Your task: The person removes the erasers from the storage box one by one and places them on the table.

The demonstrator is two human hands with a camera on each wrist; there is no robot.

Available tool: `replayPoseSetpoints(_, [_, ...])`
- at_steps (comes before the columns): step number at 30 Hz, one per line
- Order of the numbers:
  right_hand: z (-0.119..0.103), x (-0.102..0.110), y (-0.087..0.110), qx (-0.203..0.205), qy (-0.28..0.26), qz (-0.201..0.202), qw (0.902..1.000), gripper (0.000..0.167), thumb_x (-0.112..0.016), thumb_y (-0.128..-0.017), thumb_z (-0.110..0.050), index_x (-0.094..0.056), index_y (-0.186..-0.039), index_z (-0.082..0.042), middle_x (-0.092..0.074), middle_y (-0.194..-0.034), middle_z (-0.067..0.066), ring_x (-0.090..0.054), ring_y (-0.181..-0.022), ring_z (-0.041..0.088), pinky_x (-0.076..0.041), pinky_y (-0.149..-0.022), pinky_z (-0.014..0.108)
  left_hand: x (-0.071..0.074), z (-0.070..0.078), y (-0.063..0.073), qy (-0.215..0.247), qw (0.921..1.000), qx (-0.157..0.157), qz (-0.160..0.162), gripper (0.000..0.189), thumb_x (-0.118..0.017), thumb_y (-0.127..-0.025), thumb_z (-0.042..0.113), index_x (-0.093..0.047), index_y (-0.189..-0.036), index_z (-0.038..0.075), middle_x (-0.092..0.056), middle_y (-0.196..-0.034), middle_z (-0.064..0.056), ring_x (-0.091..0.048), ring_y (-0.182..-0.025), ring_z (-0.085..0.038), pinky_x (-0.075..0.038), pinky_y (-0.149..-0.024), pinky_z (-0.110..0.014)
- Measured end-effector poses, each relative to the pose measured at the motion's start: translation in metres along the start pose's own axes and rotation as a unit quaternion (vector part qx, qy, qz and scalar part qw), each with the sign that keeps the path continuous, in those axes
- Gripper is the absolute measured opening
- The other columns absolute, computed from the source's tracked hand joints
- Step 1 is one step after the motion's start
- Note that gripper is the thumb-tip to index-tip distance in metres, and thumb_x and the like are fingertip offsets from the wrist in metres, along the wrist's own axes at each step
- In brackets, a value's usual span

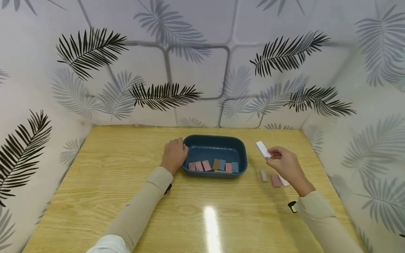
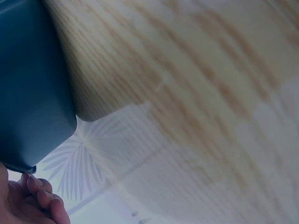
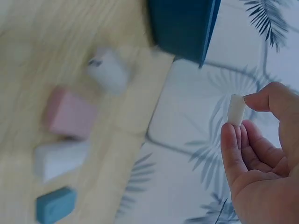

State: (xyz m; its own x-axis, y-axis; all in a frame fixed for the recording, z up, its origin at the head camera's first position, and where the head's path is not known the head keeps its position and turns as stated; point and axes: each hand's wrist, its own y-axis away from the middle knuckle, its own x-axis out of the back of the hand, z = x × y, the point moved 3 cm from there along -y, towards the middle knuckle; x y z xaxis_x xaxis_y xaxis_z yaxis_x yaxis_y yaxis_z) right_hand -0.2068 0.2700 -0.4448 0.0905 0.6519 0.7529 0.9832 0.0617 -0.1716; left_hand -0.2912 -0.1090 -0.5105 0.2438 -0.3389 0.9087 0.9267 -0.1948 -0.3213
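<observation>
My left hand [image 1: 174, 154] grips the left rim of a dark blue plastic bin [image 1: 212, 151] with curled fingers. Several small erasers lie along the bin's near side, among them pink erasers [image 1: 206, 165] and a blue eraser [image 1: 235, 167]. To the right of the bin, my right hand [image 1: 286, 167] pinches a white eraser [image 1: 263, 149] by one end, between thumb and fingertips, above the table. Below that hand, a greyish eraser [image 1: 264, 175], a pink eraser [image 1: 275, 180] and another white eraser [image 1: 283, 180] lie on the wood. The right wrist view also has a teal eraser [image 3: 56, 205].
The wooden table [image 1: 126, 196] reaches back to a wall [image 1: 196, 77] with leaf-patterned covering, which also runs along both sides. A bright light reflection [image 1: 211, 225] falls on the table's front part.
</observation>
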Motion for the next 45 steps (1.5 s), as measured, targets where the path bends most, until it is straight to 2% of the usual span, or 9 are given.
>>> replayPoseSetpoints(4, [0.026,0.011,0.013,-0.024,0.011,0.009,0.9996,0.029,-0.063,-0.085,-0.013,-0.06,-0.11,0.002,-0.064,-0.101,0.016,-0.064,-0.089,0.028,-0.051,-0.074,0.036,0.001,-0.002,0.001,0.003,0.9999,0.009,-0.01,0.019,-0.047,-0.093,0.019,-0.054,-0.09,0.003,-0.053,-0.075,-0.01,-0.053,-0.07,-0.028,-0.043,-0.068,-0.044])
replayPoseSetpoints(13, [0.09,0.031,0.044,-0.077,0.052,0.04,0.9949,0.034,-0.065,-0.085,-0.019,-0.06,-0.109,0.004,-0.063,-0.098,0.018,-0.063,-0.085,0.028,-0.044,-0.062,0.013,0.004,-0.004,0.002,0.01,0.9995,0.018,-0.023,0.022,-0.043,-0.094,0.021,-0.055,-0.096,0.002,-0.056,-0.08,-0.011,-0.054,-0.075,-0.028,-0.043,-0.073,-0.044])
replayPoseSetpoints(16, [0.106,0.036,0.051,-0.076,0.057,0.053,0.9941,0.033,-0.066,-0.083,-0.015,-0.061,-0.107,0.007,-0.064,-0.095,0.02,-0.061,-0.078,0.012,-0.042,-0.061,0.009,0.003,-0.004,0.002,0.011,0.9995,0.02,-0.024,0.023,-0.043,-0.095,0.021,-0.055,-0.097,0.002,-0.056,-0.08,-0.011,-0.054,-0.075,-0.028,-0.043,-0.074,-0.044])
replayPoseSetpoints(20, [0.122,0.04,0.06,-0.073,0.064,0.057,0.9936,0.03,-0.067,-0.081,-0.01,-0.062,-0.102,0.011,-0.065,-0.091,0.022,-0.056,-0.072,0.003,-0.041,-0.06,0.008,0.002,-0.005,0.002,0.012,0.9996,0.019,-0.018,0.021,-0.044,-0.094,0.021,-0.055,-0.095,0.003,-0.054,-0.078,-0.009,-0.053,-0.073,-0.027,-0.042,-0.072,-0.043])
replayPoseSetpoints(24, [0.136,0.038,0.068,-0.088,0.072,0.043,0.9926,0.031,-0.068,-0.081,-0.011,-0.062,-0.1,0.012,-0.065,-0.09,0.022,-0.06,-0.072,0.013,-0.042,-0.058,0.011,0.002,-0.004,0.002,0.01,0.9997,0.017,-0.015,0.019,-0.045,-0.094,0.02,-0.054,-0.092,0.003,-0.053,-0.076,-0.008,-0.052,-0.071,-0.027,-0.041,-0.069,-0.042])
replayPoseSetpoints(31, [0.149,0.034,0.078,-0.106,0.087,0.031,0.9901,0.033,-0.069,-0.081,-0.017,-0.063,-0.1,0.01,-0.066,-0.088,0.019,-0.059,-0.072,0.011,-0.042,-0.057,0.014,0.005,0.001,0.001,0.007,0.9996,0.019,-0.021,0.02,-0.046,-0.094,0.02,-0.054,-0.092,0.003,-0.054,-0.077,-0.01,-0.053,-0.074,-0.028,-0.042,-0.07,-0.043])
replayPoseSetpoints(37, [0.149,0.035,0.077,-0.106,0.096,0.012,0.9897,0.036,-0.067,-0.084,-0.021,-0.063,-0.102,0.01,-0.066,-0.091,0.02,-0.064,-0.079,0.028,-0.044,-0.06,0.018,0.005,0.002,0.001,0.01,0.9995,0.019,-0.022,0.02,-0.044,-0.094,0.02,-0.054,-0.092,0.003,-0.054,-0.078,-0.01,-0.053,-0.074,-0.028,-0.041,-0.072,-0.043])
replayPoseSetpoints(41, [0.143,0.038,0.075,-0.104,0.093,-0.021,0.99,0.038,-0.064,-0.086,-0.02,-0.06,-0.105,0.012,-0.064,-0.095,0.024,-0.062,-0.086,0.037,-0.047,-0.066,0.03,0.004,0.001,0.002,0.01,0.9998,0.015,-0.013,0.019,-0.045,-0.094,0.02,-0.054,-0.091,0.003,-0.054,-0.077,-0.01,-0.053,-0.073,-0.028,-0.041,-0.071,-0.043])
replayPoseSetpoints(45, [0.131,0.04,0.07,-0.099,0.097,-0.025,0.9901,0.037,-0.062,-0.087,-0.018,-0.059,-0.106,0.013,-0.063,-0.096,0.026,-0.061,-0.087,0.038,-0.049,-0.07,0.04,0.004,0.0,0.001,0.011,0.9998,0.013,-0.009,0.018,-0.047,-0.093,0.02,-0.054,-0.09,0.003,-0.054,-0.076,-0.009,-0.053,-0.072,-0.027,-0.042,-0.07,-0.043])
